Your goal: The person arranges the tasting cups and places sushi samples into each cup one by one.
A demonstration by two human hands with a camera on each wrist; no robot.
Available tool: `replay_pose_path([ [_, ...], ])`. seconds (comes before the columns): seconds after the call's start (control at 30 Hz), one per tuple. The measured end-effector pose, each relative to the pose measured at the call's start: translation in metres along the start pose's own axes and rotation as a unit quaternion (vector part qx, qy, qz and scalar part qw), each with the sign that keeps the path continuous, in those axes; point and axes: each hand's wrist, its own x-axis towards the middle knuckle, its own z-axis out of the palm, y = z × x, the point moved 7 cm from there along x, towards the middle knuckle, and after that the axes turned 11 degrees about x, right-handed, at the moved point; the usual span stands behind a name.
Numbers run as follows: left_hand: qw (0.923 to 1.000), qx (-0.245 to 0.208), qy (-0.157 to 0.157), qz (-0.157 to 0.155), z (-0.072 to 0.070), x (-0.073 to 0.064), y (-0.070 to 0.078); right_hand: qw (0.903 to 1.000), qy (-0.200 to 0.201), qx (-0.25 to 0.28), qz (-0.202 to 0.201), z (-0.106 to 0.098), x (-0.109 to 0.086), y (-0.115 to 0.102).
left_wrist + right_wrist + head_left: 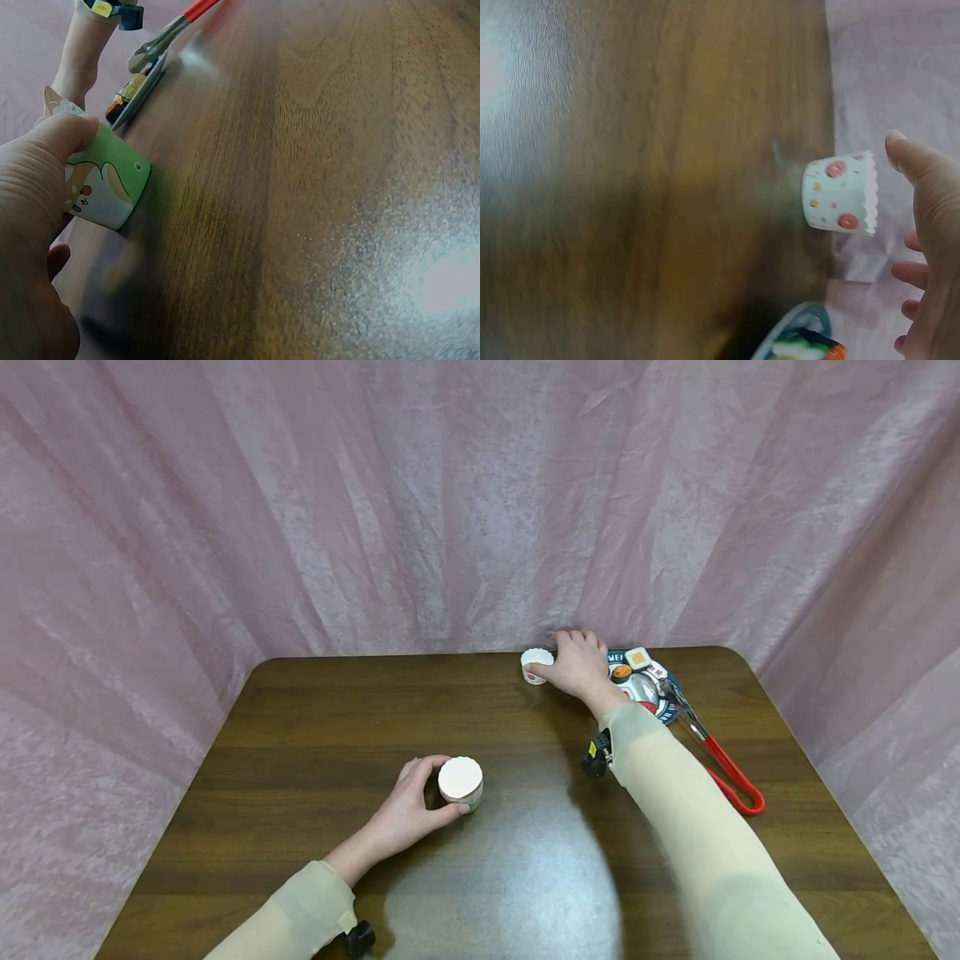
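Observation:
My left hand [411, 806] grips a small paper baking cup [462, 787] over the near middle of the table, thumb on the near side and fingers behind. In the left wrist view the cup's wall [112, 180] is green with a cartoon dog; part of it is hidden by the thumb. At the back edge stands a second baking cup [836, 193], white with pink rings, dots and a scalloped rim. Beside its rim is my right hand [577, 667], thumb and fingers spread apart, with a gap to the cup in the right wrist view [934, 225].
A dark patterned plate [667, 714] with toy-like food pieces lies at the back right, partly behind the right hand. Red-handled metal tongs [731, 768] lean off its rim onto the wooden table [315, 727]. Pink curtain [465, 510] hangs behind the table.

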Motion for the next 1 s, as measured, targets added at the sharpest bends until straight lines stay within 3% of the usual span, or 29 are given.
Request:
replay_pose_path([
  [0.53, 0.9999, -0.007, 0.000, 0.015, -0.001, 0.002, -0.001, 0.9980, 0.000, 0.001, -0.064, -0.024, -0.022, -0.014],
  [1.0, 0.9998, -0.005, 0.003, 0.018, -0.002, 0.003, -0.003, 0.9843, 0.003, -0.003, -0.177, -0.036, -0.054, -0.069],
])
